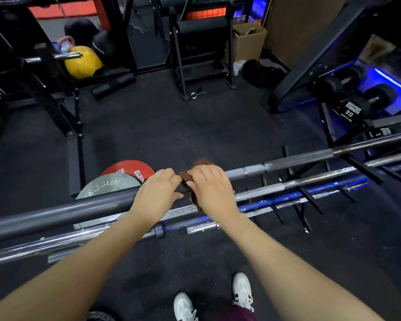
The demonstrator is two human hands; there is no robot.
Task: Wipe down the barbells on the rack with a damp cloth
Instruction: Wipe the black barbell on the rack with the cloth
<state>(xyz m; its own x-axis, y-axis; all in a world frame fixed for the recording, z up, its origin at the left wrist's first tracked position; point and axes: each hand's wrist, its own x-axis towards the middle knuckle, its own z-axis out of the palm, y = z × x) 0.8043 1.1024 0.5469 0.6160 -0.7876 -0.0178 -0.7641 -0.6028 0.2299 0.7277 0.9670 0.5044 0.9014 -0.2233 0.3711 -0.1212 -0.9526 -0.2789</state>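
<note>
Here both hands meet on the top barbell (56, 210), the left hand (156, 195) curled over it, the right hand (210, 189) gripping the brown cloth (185, 176) around it.

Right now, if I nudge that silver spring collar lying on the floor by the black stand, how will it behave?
The spring collar looks like thin coiled wire, so it is probably light and would skid easily. It lies flat on the rubber floor, so it would likely slide rather than roll. Its two handles may snag the black stand beside it.
</note>
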